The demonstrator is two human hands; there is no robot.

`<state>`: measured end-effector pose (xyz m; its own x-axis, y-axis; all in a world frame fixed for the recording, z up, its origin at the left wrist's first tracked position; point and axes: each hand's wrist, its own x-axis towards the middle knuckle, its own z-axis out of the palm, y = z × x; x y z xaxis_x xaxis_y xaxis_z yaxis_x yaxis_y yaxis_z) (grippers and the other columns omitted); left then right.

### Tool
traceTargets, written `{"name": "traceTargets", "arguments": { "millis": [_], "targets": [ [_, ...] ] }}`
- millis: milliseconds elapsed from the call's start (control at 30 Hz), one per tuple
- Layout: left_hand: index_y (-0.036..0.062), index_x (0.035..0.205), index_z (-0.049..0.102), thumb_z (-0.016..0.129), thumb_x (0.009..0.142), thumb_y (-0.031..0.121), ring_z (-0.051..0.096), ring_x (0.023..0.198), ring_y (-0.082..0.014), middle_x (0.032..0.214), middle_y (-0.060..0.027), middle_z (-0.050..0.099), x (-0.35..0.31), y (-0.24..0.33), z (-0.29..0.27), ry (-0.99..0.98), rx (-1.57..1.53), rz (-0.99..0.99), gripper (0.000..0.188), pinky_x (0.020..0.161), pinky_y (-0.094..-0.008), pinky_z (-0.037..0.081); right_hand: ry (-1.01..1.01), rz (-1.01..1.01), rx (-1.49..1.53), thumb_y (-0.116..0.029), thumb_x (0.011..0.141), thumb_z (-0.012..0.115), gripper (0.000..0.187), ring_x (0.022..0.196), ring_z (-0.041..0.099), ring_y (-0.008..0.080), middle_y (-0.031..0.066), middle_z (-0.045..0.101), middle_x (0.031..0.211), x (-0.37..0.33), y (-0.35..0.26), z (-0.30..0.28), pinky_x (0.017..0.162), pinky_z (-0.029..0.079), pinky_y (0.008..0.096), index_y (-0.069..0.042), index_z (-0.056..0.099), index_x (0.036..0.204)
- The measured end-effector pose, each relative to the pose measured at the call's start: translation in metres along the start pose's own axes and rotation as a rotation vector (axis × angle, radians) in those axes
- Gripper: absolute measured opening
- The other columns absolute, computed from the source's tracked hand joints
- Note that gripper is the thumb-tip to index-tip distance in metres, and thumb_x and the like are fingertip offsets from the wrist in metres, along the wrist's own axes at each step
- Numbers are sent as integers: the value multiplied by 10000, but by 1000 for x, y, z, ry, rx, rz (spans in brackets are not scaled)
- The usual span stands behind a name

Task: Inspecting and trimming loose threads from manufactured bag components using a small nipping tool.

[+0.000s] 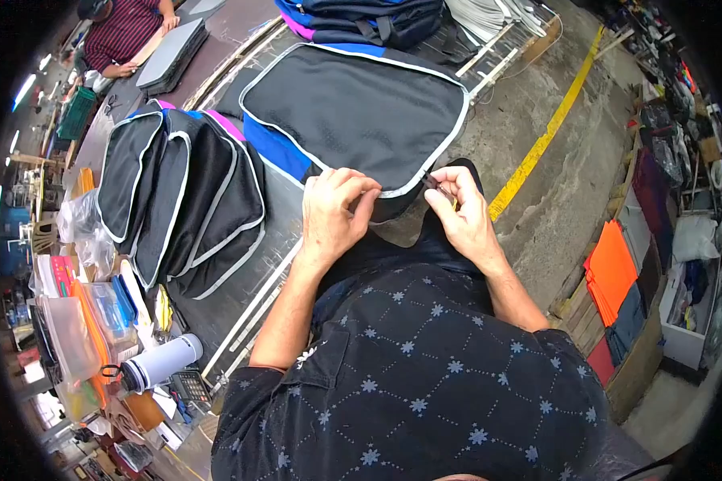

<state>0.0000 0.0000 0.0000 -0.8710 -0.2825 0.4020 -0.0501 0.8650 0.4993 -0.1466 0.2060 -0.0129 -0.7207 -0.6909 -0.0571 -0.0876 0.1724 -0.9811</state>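
A black bag with light grey piping and blue sides [353,112] lies in front of me, its near edge toward my body. At that edge, my left hand [333,210] is closed, thumb and forefinger pinched at the piping; any loose thread there is too fine to make out. My right hand [469,220] is closed around small black thread snips [430,182], partly hidden by the fingers. Their tip points at the bag's near right corner.
Several similar bags [188,192] stand bunched on the left of the table. Another bag [369,20] lies beyond. A grey bottle [162,362] and a calculator [191,386] sit lower left. A co-worker [128,36] handles a grey stack [172,56]. Orange fabric [610,268] lies at right.
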Motion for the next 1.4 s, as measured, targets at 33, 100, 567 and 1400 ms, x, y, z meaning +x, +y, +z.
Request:
{"name": "traceTargets", "arguments": {
  "millis": [33, 100, 567, 1400],
  "targets": [
    [82, 989, 752, 773, 934, 89, 683, 961, -254, 992, -94, 740, 2, 4, -1, 33, -70, -35, 60, 882, -389, 508, 14, -30, -61, -160, 993, 763, 348, 865, 556, 45, -44, 626, 942, 0, -6, 0, 804, 480, 225, -50, 619, 1290],
    [60, 963, 732, 753, 934, 63, 685, 943, -255, 985, -96, 738, 1, 7, 0, 66, -140, -74, 36, 878, -392, 507, 24, -59, -122, -122, 957, 809, 315, 863, 555, 42, -41, 633, 940, -1, -16, -1, 789, 487, 226, -25, 659, 1216],
    [-1, 1015, 669, 667, 1019, 26, 609, 927, -144, 1023, -66, 660, -8, 36, -7, 64, -752, -175, 27, 862, -292, 484, 149, -408, -325, -83, 867, 883, 239, 704, 621, 73, 35, 730, 838, -4, -25, 3, 623, 508, 267, 10, 760, 1050],
    [-4, 964, 687, 704, 903, -41, 667, 855, -251, 923, -111, 690, -14, 52, -6, 5, -679, -34, 73, 794, -364, 530, 270, -639, -551, -44, 848, 862, 234, 649, 674, 236, 87, 697, 813, -6, -19, 19, 585, 519, 353, -22, 754, 1054]
  ]
}}
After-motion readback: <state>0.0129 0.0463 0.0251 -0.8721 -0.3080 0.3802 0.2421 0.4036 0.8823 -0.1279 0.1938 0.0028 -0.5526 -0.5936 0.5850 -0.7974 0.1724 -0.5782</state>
